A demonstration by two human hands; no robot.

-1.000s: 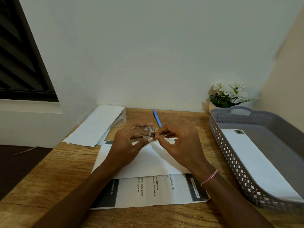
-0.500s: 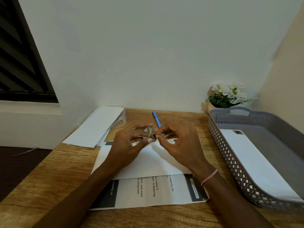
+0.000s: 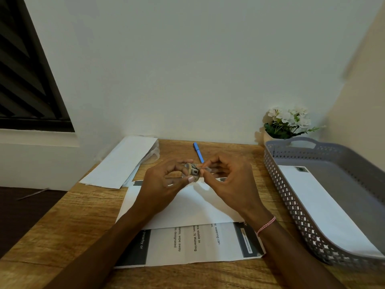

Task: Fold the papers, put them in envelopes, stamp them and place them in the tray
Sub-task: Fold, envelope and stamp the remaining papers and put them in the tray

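head view: just the one angle
left hand (image 3: 164, 182): gripping a small stamp roll (image 3: 192, 170) above the envelope (image 3: 187, 207)
right hand (image 3: 227, 180): snug against it, pinching the roll's loose end
envelope: flat on the counter (image 3: 73, 222), over a printed paper (image 3: 187, 243)
tray (image 3: 291, 195): off right, stamped envelope (image 3: 325, 205) inside

A blue pen (image 3: 198, 152) lies on the wooden desk (image 3: 62, 226) near the wall (image 3: 187, 69). Potted white flowers (image 3: 287, 122) stand at the far-right corner.
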